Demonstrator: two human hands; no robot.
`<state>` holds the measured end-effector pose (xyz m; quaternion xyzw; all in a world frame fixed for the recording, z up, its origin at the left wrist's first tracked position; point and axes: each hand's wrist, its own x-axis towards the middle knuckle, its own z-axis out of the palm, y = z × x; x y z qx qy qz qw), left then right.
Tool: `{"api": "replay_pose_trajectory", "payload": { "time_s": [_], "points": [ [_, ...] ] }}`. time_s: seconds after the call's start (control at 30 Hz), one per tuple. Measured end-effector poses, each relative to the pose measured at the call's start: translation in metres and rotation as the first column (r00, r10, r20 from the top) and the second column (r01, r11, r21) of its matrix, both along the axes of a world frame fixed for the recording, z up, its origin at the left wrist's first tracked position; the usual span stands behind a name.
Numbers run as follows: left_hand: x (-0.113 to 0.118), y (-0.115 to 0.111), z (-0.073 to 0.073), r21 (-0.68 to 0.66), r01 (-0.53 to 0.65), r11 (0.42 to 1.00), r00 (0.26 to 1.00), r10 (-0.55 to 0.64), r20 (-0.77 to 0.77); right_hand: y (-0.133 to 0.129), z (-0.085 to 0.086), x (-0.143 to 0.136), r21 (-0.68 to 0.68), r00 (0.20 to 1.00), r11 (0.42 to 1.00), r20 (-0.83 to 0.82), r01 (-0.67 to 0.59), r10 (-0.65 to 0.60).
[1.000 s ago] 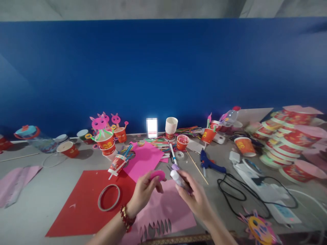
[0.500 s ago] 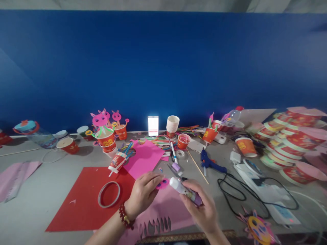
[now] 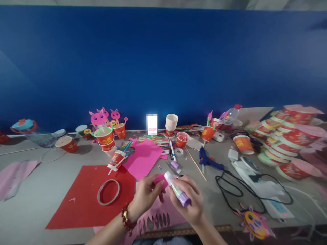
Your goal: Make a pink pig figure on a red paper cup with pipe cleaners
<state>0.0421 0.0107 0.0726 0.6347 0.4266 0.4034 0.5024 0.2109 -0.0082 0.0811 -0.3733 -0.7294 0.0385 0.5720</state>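
Note:
Between the thumb and fingers of my left hand [image 3: 147,193] is a small bright pink paper cutout [image 3: 160,180], partly covered by the fingers. My right hand [image 3: 188,199] grips a white and purple glue stick [image 3: 176,189], its white end up against the cutout's right edge. A light pink sheet [image 3: 176,214] with several leaf-shaped holes lies under both hands. The purple cap [image 3: 175,165] sits on the table just beyond them. To the left, a roll of tape [image 3: 108,192] rests on a red sheet [image 3: 74,204].
A blue glue gun [image 3: 209,160] with a black cable lies right of a thin wooden stick [image 3: 195,163]. Stacked red paper cups [image 3: 293,146] crowd the far right. Decorated cups [image 3: 105,139] stand back left, near a magenta sheet [image 3: 144,156]. A yellow-faced paper figure [image 3: 255,224] lies front right.
The glue stick has moved left and turned, bringing its white end to the cutout. My left hand has turned the cutout, so its dark holes no longer show.

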Motion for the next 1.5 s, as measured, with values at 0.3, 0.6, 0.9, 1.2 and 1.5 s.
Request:
{"api": "replay_pose_trajectory", "payload": {
  "time_s": [0.3, 0.6, 0.9, 1.2, 1.5],
  "points": [
    [0.001, 0.0, 0.001, 0.024, 0.02, 1.0, 0.994, -0.018, -0.107, 0.005, 0.003, -0.007, -0.05, 0.993, 0.999, 0.121, 0.01, -0.004],
    [-0.002, -0.001, 0.005, 0.087, 0.062, 0.994, 0.978, -0.043, -0.205, 0.009, 0.005, -0.006, -0.143, 0.999, 0.989, 0.027, -0.029, 0.033],
    [0.0, 0.001, 0.004, 0.053, 0.083, 0.995, 0.979, -0.071, -0.191, 0.01, 0.003, -0.006, -0.144, 0.998, 0.99, 0.053, -0.012, 0.02],
    [0.001, 0.001, 0.003, 0.083, 0.061, 0.995, 0.973, -0.04, -0.228, 0.011, -0.001, -0.008, -0.153, 0.999, 0.988, 0.049, 0.012, -0.004],
    [0.003, 0.002, 0.0, 0.108, 0.046, 0.993, 0.973, -0.02, -0.232, 0.011, -0.004, -0.009, -0.169, 0.999, 0.986, 0.034, 0.002, 0.004]
  ]
}}
